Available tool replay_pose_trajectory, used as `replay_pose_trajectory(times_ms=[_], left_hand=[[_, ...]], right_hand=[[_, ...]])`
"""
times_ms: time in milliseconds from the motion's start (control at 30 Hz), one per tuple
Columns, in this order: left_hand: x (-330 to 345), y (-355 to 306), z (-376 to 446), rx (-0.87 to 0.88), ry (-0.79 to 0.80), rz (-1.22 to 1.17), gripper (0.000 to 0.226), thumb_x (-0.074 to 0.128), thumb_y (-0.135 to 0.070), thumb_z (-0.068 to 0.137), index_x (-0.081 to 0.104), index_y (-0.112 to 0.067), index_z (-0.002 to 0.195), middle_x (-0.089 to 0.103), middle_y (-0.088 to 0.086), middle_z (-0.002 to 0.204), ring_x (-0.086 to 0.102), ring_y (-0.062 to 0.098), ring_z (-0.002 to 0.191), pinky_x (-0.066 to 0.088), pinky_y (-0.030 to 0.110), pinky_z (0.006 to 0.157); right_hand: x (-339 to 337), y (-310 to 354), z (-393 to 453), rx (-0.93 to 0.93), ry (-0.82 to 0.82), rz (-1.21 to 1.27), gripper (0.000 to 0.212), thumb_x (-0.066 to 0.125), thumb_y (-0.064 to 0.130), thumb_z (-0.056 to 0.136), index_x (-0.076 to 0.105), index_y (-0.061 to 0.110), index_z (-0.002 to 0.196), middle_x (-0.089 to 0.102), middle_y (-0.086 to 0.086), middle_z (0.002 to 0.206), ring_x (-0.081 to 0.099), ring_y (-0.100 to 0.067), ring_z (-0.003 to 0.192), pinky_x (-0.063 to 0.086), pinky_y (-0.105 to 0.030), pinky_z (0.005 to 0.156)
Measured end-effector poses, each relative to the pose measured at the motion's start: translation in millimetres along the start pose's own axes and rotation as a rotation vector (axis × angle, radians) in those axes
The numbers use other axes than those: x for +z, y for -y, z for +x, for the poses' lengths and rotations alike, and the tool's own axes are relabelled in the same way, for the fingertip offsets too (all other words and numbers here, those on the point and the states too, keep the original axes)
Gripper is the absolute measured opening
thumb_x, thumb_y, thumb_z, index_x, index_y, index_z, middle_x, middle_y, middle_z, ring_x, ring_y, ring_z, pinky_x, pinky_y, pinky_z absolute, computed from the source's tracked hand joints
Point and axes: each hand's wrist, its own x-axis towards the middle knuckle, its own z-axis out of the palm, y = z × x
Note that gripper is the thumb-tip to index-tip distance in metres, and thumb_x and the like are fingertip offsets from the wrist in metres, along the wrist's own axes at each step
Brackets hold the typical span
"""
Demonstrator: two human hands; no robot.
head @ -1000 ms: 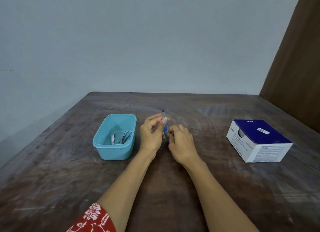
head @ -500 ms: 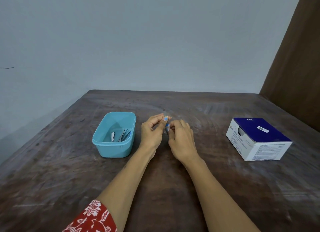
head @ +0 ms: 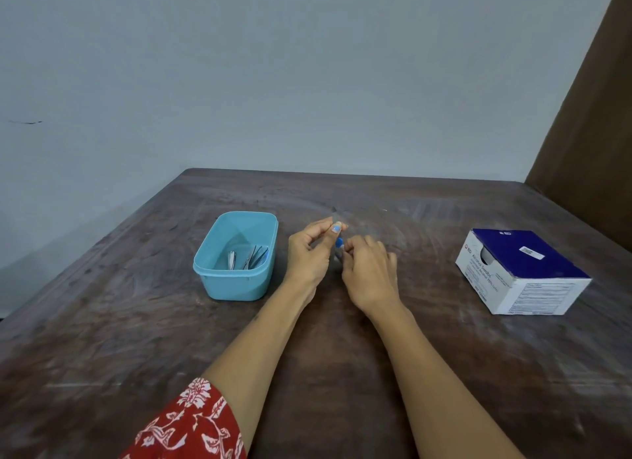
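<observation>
Fingers (head: 321, 226) of the left hand (head: 307, 253) pinch the upper part of a slim tool (head: 339, 243) held above the surface (head: 342, 356). The right hand (head: 367, 274) grips its lower end. Risk: the tip, apparently pointed though blurred, could prick a finger if either grip slips. Long axis near upright, tip up and away.

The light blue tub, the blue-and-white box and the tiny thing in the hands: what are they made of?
The light blue rectangular tub looks like plastic: smooth, slightly glossy, moulded rim. The blue-and-white printed box looks like cardboard: matte, folded edges. The thin grey sliver pinched by the left hand and right hand is too blurred to tell.
</observation>
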Motion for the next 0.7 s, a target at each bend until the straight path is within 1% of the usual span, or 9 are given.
replay_pose_trajectory(times_ms=[67, 200, 267, 367, 433, 500, 567, 633, 700], left_hand=[[0.1, -1.8, -1.0, -0.004, 0.001, 0.008, 0.015, 0.060, -0.011, 0.088, 0.068, -0.015, 0.100, 0.067, 0.011, 0.111, 0.061, 0.010, 0.090, 0.052, 0.019, 0.076], [0.9, -4.9, -2.0, 0.006, 0.030, -0.014, 0.015, 0.058, -0.007, 0.089, 0.067, -0.012, 0.101, 0.067, 0.010, 0.100, 0.063, -0.004, 0.070, 0.050, 0.009, 0.062], [0.9, -5.8, -2.9, 0.004, 0.024, -0.013, 0.015, 0.059, -0.007, 0.089, 0.067, -0.012, 0.101, 0.067, 0.012, 0.103, 0.063, 0.002, 0.073, 0.051, 0.012, 0.062], [1.2, -7.4, -3.3, -0.005, 0.003, -0.005, 0.015, 0.059, -0.009, 0.089, 0.067, -0.013, 0.101, 0.066, 0.015, 0.112, 0.060, 0.014, 0.093, 0.052, 0.027, 0.079], [1.2, -8.4, -3.5, -0.008, 0.001, -0.007, 0.015, 0.059, -0.009, 0.089, 0.068, -0.015, 0.099, 0.067, 0.012, 0.110, 0.059, 0.016, 0.101, 0.050, 0.032, 0.090], [0.6, -8.3, -2.9, -0.014, 0.006, -0.007, 0.014, 0.059, -0.010, 0.089, 0.068, -0.016, 0.098, 0.068, 0.008, 0.104, 0.060, 0.013, 0.097, 0.051, 0.028, 0.087], [-0.3, -7.5, -1.9, -0.018, 0.002, -0.021, 0.014, 0.059, -0.011, 0.089, 0.069, -0.015, 0.099, 0.068, 0.005, 0.098, 0.061, 0.006, 0.083, 0.052, 0.015, 0.073], [-0.8, -7.4, -1.0, -0.022, -0.004, -0.028, 0.015, 0.059, -0.011, 0.089, 0.069, -0.015, 0.099, 0.068, -0.001, 0.093, 0.060, 0.002, 0.078, 0.051, 0.011, 0.068], [-0.8, -7.7, -0.8, -0.025, -0.001, -0.027, 0.014, 0.059, -0.011, 0.089, 0.069, -0.018, 0.096, 0.068, -0.003, 0.092, 0.060, 0.003, 0.081, 0.051, 0.014, 0.072]], right_hand=[[0.0, 0.6, 0.3, 0.009, 0.015, -0.027, 0.013, 0.043, 0.022, 0.096, 0.055, 0.019, 0.101, 0.055, -0.001, 0.106, 0.046, -0.021, 0.106, 0.029, -0.036, 0.092], [-2.4, 4.3, 0.3, -0.034, -0.086, 0.140, 0.011, 0.046, 0.021, 0.096, 0.055, 0.016, 0.100, 0.054, -0.003, 0.104, 0.046, -0.022, 0.102, 0.028, -0.034, 0.086], [-2.7, 4.6, -0.4, -0.028, -0.080, 0.147, 0.012, 0.045, 0.021, 0.096, 0.055, 0.016, 0.099, 0.055, -0.004, 0.104, 0.046, -0.022, 0.102, 0.029, -0.035, 0.086], [-1.1, 1.5, 0.6, 0.012, -0.004, 0.057, 0.011, 0.048, 0.021, 0.095, 0.058, 0.017, 0.098, 0.057, -0.003, 0.102, 0.048, -0.023, 0.103, 0.031, -0.036, 0.090], [-0.7, 1.1, 1.1, 0.014, -0.015, 0.134, 0.008, 0.053, 0.017, 0.093, 0.058, 0.016, 0.098, 0.060, -0.003, 0.098, 0.053, -0.023, 0.099, 0.040, -0.038, 0.090], [-2.3, 3.7, 0.4, 0.026, -0.088, 0.359, 0.016, 0.059, 0.009, 0.089, 0.056, 0.017, 0.102, 0.060, 0.005, 0.085, 0.059, -0.015, 0.085, 0.050, -0.036, 0.082], [-4.3, 5.6, -0.9, 0.061, -0.170, 0.513, 0.032, 0.063, 0.003, 0.085, 0.049, 0.022, 0.107, 0.058, 0.012, 0.077, 0.059, -0.002, 0.073, 0.050, -0.024, 0.071], [-5.1, 5.8, -1.9, 0.085, -0.208, 0.575, 0.040, 0.066, 0.002, 0.083, 0.046, 0.023, 0.110, 0.062, 0.009, 0.077, 0.061, 0.000, 0.072, 0.050, -0.020, 0.070], [-5.0, 6.4, -2.3, 0.112, -0.206, 0.596, 0.042, 0.067, 0.003, 0.083, 0.045, 0.023, 0.113, 0.065, 0.006, 0.082, 0.063, -0.004, 0.076, 0.052, -0.023, 0.073]])
